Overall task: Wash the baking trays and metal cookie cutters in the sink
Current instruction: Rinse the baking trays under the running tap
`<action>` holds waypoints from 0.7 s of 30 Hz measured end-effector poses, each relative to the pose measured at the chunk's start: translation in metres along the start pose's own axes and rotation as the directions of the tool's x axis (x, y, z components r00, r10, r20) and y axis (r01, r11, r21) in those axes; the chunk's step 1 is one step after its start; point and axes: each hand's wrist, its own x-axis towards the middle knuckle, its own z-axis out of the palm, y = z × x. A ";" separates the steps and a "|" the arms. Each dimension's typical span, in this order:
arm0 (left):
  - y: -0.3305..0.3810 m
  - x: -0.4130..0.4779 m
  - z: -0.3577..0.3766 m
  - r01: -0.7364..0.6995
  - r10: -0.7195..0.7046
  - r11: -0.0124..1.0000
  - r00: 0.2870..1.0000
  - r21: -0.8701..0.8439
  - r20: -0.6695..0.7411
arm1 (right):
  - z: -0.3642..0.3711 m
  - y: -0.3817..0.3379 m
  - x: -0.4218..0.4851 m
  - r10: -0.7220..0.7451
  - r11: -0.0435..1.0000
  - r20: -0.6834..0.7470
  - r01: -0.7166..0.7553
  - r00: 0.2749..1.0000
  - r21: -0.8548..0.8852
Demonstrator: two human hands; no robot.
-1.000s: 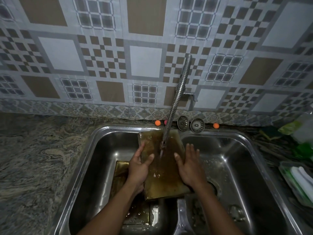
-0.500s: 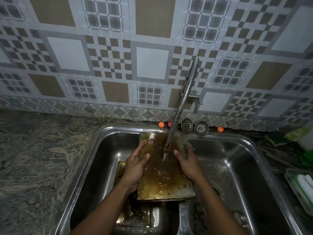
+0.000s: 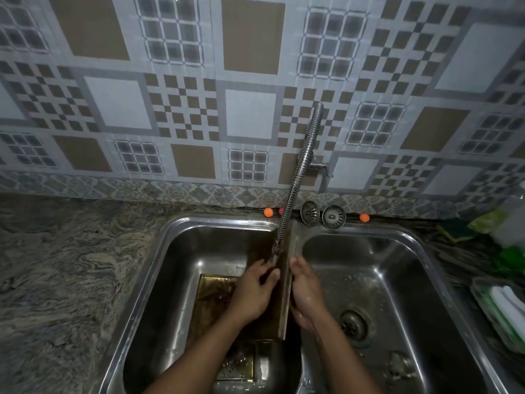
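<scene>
The baking tray (image 3: pixel 285 294) was lying flat under the tap (image 3: pixel 298 180) a moment ago, with water splashing on its brown, dirty face. Now it has been tipped up on its thin edge, right below the tap. The left hand (image 3: pixel 252 291) presses on one side and the right hand (image 3: pixel 306 294) presses on the other, so the tray is squeezed between them. The fingers look mostly straight and flat on the metal; I cannot tell if any hook round the edge. I think tipping it lets the dirty water run off. Another dirty tray (image 3: pixel 211 291) lies down below the tap, to its left, waiting for its wash. No cookie cutters show.
</scene>
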 end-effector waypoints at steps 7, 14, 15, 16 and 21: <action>0.019 -0.012 -0.015 0.024 0.005 0.961 0.995 -0.277 0.103 | 0.003 0.003 0.005 0.132 0.985 0.125 -0.115 0.983 -0.130; 0.003 -0.009 -0.036 -0.077 0.074 0.987 0.997 -0.138 -0.031 | -0.019 0.017 0.025 -0.159 0.855 -0.003 0.136 0.987 -0.500; 0.002 -0.009 -0.038 -0.087 0.081 0.989 0.995 -0.121 -0.058 | -0.024 0.022 0.027 -0.198 0.782 -0.010 0.152 0.980 -0.604; 0.000 -0.008 -0.038 -0.100 0.090 0.989 0.992 -0.111 -0.093 | -0.028 0.026 0.028 -0.221 0.706 -0.018 0.147 0.975 -0.693; -0.016 -0.006 -0.033 -0.062 0.032 0.987 0.980 -0.148 -0.197 | -0.034 0.042 0.029 -0.254 0.513 -0.033 0.105 0.967 -0.852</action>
